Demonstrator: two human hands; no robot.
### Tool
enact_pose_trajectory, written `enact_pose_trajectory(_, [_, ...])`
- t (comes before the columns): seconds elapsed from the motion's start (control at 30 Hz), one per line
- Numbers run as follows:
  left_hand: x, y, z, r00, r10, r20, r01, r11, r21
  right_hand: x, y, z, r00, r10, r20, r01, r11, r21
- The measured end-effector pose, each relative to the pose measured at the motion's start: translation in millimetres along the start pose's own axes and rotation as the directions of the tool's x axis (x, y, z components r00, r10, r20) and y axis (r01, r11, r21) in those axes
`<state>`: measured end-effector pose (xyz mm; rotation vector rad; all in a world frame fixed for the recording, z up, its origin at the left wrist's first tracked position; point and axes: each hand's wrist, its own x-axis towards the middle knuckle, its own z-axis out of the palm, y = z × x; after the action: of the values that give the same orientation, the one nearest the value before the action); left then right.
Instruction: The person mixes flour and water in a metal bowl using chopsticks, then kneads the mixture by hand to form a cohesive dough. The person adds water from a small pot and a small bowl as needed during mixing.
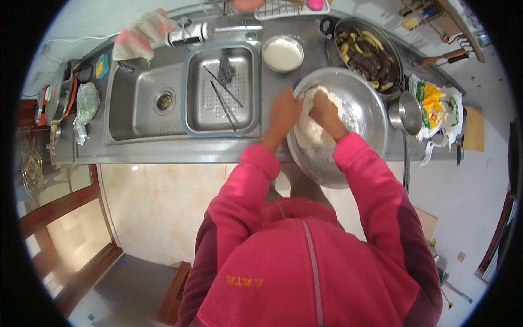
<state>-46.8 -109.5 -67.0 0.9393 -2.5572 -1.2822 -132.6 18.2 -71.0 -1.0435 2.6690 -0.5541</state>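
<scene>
A large stainless steel bowl [363, 122] stands at the counter's front edge, its near rim jutting past the edge. Pale flour or crumbly dough [308, 131] lies along its left side. My left hand [287, 107] grips the bowl's left rim. Inside the bowl, my right hand [325, 109] is curled into the pale mix; its fingertips are hidden, so whether it holds anything cannot be told. Behind the bowl, to the left, sits a smaller bowl [282, 54] of white powder or liquid.
Left lies a double sink [141, 75]; its perforated basin insert [200, 114] holds dark chopsticks [222, 104] and a scouring pad [226, 71]. Back right is a pan [367, 53] of dark food. A long-handled metal ladle [404, 112] and plastic bags [437, 108] lie right of the bowl.
</scene>
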Motion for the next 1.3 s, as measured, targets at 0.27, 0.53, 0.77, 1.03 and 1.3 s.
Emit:
enact_pose_trajectory(0.27, [-1, 2, -2, 0.999, -0.038, 0.040, 0.040, 0.997, -0.060, 14, 103, -36, 0.973, 0.230, 0.018, -0.230, 0.958, 0.171])
enact_pose_trajectory(0.53, [-2, 9, -7, 0.996, -0.072, 0.045, 0.074, 0.995, -0.059, -68, 14, -55, 0.994, -0.107, -0.019, 0.108, 0.952, 0.287])
enact_pose_trajectory(0.77, [-3, 4, -6, 1.000, -0.014, -0.002, 0.014, 0.998, -0.053, -142, -42, -42, 0.955, 0.076, 0.285, -0.025, 0.984, -0.177])
enact_pose_trajectory(1.03, [-2, 8, -5, 1.000, -0.023, -0.011, 0.022, 0.998, -0.061, -38, 22, -10, 0.956, 0.238, 0.170, -0.197, 0.954, -0.226])
enact_pose_trajectory(1.3, [-6, 6, -9, 0.997, 0.027, -0.071, -0.026, 1.000, 0.012, -51, 106, -42, 0.775, 0.399, 0.490, -0.630, 0.538, 0.559])
